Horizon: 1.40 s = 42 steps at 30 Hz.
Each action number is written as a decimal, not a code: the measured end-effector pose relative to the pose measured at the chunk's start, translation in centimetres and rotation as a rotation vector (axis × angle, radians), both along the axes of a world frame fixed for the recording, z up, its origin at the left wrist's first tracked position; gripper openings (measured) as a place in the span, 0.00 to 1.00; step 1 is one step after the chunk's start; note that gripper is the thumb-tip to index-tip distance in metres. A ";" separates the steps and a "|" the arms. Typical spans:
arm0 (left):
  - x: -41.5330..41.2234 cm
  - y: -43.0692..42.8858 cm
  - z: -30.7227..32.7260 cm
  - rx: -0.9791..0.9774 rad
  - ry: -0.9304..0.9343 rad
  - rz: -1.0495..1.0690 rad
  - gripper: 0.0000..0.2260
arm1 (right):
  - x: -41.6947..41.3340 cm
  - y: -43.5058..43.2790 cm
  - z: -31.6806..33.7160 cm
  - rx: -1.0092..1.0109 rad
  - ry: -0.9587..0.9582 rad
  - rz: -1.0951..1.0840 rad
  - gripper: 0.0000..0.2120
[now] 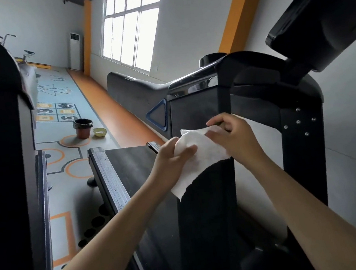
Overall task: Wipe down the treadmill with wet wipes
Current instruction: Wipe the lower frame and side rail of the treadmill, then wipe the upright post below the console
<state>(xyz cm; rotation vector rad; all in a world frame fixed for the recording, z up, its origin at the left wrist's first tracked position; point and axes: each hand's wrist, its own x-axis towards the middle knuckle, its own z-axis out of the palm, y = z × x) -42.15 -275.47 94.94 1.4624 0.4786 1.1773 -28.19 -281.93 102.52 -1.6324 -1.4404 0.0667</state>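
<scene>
Wipe: The white wet wipe (206,158) is held up just in front of the black treadmill (209,232) post. Its low corner hangs loose.
How it will feel: Most likely soft, thin, light and damp. It may bunch up or tear, so hold it by the edges.
Left hand: The left hand (173,158) grips the wipe's left side, thumb on top.
Right hand: The right hand (235,136) pinches the top right edge.
Arms: Both reach forward, hands near each other.
</scene>
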 end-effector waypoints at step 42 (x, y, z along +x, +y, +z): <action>27.5 -16.9 -12.9 0.274 0.616 -0.969 0.09 | 6.8 -27.8 -23.1 0.406 0.541 -1.488 0.09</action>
